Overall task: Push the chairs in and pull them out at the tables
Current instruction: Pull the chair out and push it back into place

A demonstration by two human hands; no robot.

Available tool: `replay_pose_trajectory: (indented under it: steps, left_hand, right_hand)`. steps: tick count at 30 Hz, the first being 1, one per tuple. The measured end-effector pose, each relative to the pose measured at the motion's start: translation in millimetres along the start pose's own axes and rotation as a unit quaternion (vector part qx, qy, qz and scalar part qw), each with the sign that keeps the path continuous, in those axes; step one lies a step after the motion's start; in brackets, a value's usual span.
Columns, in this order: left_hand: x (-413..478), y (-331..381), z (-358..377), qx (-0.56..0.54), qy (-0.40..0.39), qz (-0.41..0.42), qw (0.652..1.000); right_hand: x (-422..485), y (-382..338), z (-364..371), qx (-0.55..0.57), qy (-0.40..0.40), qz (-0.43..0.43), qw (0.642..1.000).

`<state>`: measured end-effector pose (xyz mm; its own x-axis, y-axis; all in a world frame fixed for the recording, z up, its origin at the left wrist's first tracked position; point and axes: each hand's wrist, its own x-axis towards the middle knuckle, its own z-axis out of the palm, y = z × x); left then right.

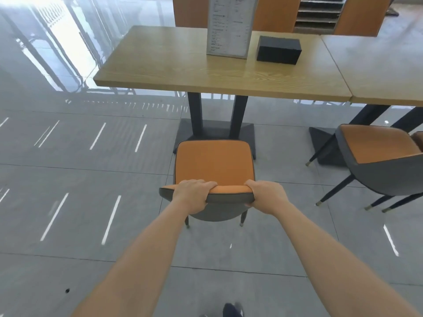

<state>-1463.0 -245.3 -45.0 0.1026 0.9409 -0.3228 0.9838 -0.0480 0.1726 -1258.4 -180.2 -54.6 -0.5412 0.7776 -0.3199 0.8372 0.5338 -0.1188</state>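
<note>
An orange-seated chair [212, 163] with a grey shell stands on the floor in front of a wooden table [174, 65], its seat clear of the tabletop's near edge. My left hand [194, 195] grips the left part of the backrest top, fingers curled over the front. At the right end of the same backrest, my right hand [266, 195] holds on in the same way. Both arms reach straight out from the bottom of the view.
A menu stand [229, 26] and a black box [278, 50] sit on the table. A second table [377, 72] adjoins on the right, with another orange chair [380, 156] pulled out before it. More orange chair backs [190, 12] stand beyond. Glossy grey floor tiles spread left.
</note>
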Motion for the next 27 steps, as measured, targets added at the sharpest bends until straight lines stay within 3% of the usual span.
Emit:
replay_pose_trajectory:
  steps: [17, 22, 27]
  left_hand:
    - [150.5, -66.4, -65.1, 0.024, 0.014, 0.003, 1.000]
    - [161.3, -107.8, -85.7, 0.052, -0.009, -0.008, 0.999]
    - [161.5, -104.6, -84.7, 0.043, 0.000, 0.023, 0.999]
  right_hand:
    - [151.6, 29.8, -64.2, -0.005, 0.010, 0.021, 1.000]
    - [179.9, 1.9, -72.3, 0.002, 0.000, -0.009, 1.000]
    - [180.3, 8.0, -73.7, 0.011, -0.011, 0.018, 1.000]
